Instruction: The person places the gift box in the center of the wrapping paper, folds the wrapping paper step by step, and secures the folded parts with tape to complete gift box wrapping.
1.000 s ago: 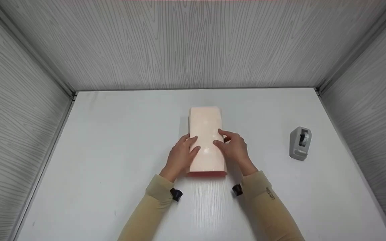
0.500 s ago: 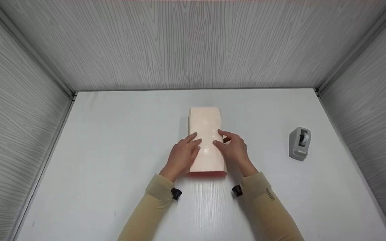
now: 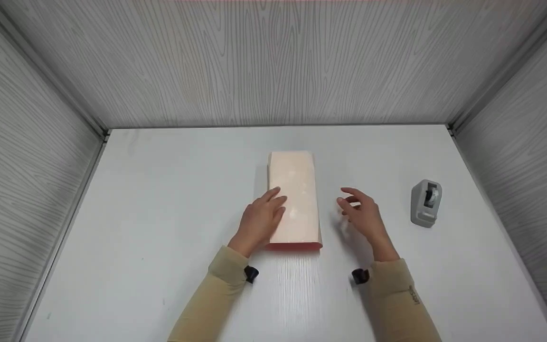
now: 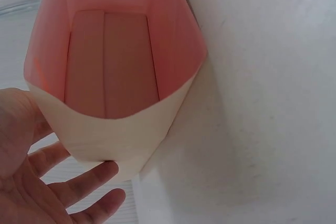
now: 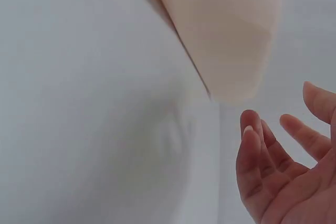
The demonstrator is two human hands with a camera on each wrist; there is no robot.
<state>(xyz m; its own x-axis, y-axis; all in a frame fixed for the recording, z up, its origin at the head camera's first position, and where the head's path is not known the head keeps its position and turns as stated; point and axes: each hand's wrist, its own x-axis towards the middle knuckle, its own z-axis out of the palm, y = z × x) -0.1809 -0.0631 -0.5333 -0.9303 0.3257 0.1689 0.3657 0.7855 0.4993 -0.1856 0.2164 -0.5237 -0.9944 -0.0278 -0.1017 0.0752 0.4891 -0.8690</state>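
A long paper wrapping [image 3: 297, 223], pale peach outside and pink inside, lies on the table with its near end unfolded. In the left wrist view, a box [image 4: 115, 61] with a seam down its end sits back inside the paper tube. My left hand [image 3: 258, 222] rests along the paper's left side, its fingers fairly straight on the top face. To the right of the paper, clear of it, my right hand [image 3: 363, 216] hovers with loosely bent fingers and holds nothing. The right wrist view shows that hand [image 5: 289, 166] apart from the paper's lower edge.
A grey tape dispenser [image 3: 425, 203] with a roll of tape stands toward the right side of the white table [image 3: 159, 199]. Wood-grain panels [image 3: 273, 61] enclose the table at the back and both sides.
My right hand has let go of the paper's right side and moved off to the right. My left fingers have shifted slightly on the top face. The wrapping stays in place.
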